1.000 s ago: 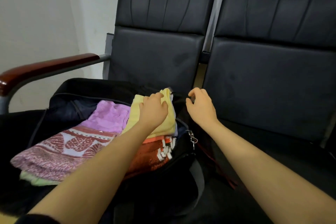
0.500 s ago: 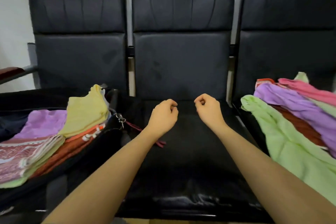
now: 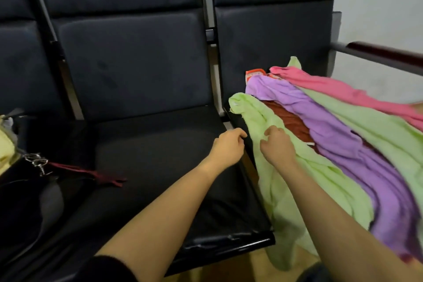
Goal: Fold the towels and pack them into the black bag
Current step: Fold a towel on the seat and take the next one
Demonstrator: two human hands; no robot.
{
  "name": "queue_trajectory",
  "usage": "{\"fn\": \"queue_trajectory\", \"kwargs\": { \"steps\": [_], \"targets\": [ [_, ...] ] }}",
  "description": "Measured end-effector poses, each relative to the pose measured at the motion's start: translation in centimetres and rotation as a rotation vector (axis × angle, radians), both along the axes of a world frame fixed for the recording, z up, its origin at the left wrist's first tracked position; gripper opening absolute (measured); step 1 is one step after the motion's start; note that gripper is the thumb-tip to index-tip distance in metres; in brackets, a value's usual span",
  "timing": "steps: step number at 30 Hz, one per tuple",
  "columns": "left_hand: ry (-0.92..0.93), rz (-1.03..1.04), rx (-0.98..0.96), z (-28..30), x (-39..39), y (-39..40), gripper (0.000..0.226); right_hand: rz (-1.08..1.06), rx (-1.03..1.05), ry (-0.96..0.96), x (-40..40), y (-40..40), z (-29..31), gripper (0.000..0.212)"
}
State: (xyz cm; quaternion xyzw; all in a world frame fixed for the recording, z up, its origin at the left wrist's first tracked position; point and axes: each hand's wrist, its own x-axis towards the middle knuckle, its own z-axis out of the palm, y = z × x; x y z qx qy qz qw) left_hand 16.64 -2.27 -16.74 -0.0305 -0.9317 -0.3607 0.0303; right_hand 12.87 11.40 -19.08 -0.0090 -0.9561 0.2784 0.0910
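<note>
Right hand (image 3: 277, 146) on green towel (image 3: 270, 181)

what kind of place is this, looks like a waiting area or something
Probably a waiting room or lobby: a row of joined black padded seats with a shared end armrest stands against a plain white wall. Loose towels are piled on the end seat.

So both hands are out over the row of black seats (image 3: 142, 149). The right hand (image 3: 278, 147) sits on the light green towel (image 3: 281, 190), fingers curled loosely, and the left hand (image 3: 227, 147) hovers just beside its edge, holding nothing. The green one drapes off the pile, next to a purple towel (image 3: 343, 144) and a pink towel (image 3: 338, 89) (a dark red one peeks out underneath). The black bag (image 3: 20, 190) is far left.
</note>
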Motion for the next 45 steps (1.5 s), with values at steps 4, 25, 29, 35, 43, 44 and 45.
{"fn": "queue_trajectory", "kwargs": {
  "steps": [4,25,29,35,43,44,45],
  "targets": [
    [-0.085,-0.075,-0.312,-1.9,-2.6,2.1,0.042,0.023,0.351,-0.07,-0.7,0.9,-1.0,0.049],
    [0.225,0.129,0.252,-0.6,-3.7,-0.1,0.026,0.127,0.378,0.213,-0.4,0.2,-0.6,0.045],
    [0.315,0.169,0.255,0.8,-2.4,-1.3,0.028,0.171,0.394,0.342,0.2,-1.8,1.2,0.017],
    [0.375,0.231,0.291,2.8,1.3,-6.6,0.029,0.216,0.28,0.662,2.1,-7.7,3.0,0.016],
    [0.279,0.496,0.39,0.9,7.5,-14.5,0.026,0.484,0.27,0.487,5.9,-16.4,2.9,0.017],
    [0.257,0.526,0.439,0.5,8.0,-15.2,0.025,0.508,0.308,0.429,6.1,-17.1,2.7,0.02],
    [0.236,0.557,0.497,0.1,8.4,-15.8,0.023,0.528,0.329,0.398,6.2,-17.6,2.4,0.021]
  ]
}}
